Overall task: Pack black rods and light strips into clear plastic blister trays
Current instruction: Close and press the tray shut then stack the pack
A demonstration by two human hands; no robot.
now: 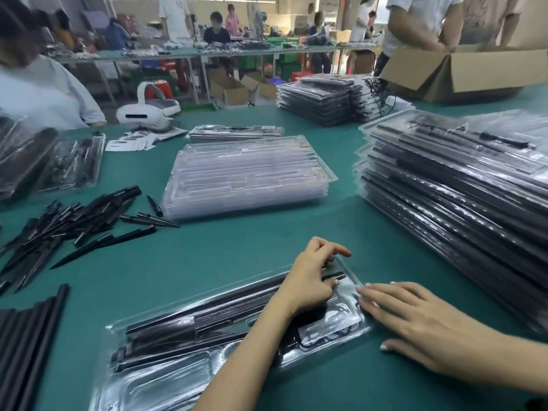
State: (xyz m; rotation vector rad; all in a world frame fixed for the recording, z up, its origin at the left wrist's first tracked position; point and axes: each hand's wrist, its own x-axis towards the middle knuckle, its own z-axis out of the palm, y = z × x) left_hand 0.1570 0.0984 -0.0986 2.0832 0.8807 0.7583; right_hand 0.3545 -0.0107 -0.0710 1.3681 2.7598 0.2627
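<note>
Bare desk [237,241] lies open at twelve o'clock, up to the empty tray stack [249,176]. Loose black spikes [74,221] crowd ten o'clock. A tall stack of packed trays [462,209] walls off two o'clock.

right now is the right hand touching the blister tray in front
Touching. The head view shows the right hand lying flat, its straight fingertips resting on the blister tray at its right end.

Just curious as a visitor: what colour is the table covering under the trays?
Teal green: the table covering shows plainly in the head view, the only one.
</note>
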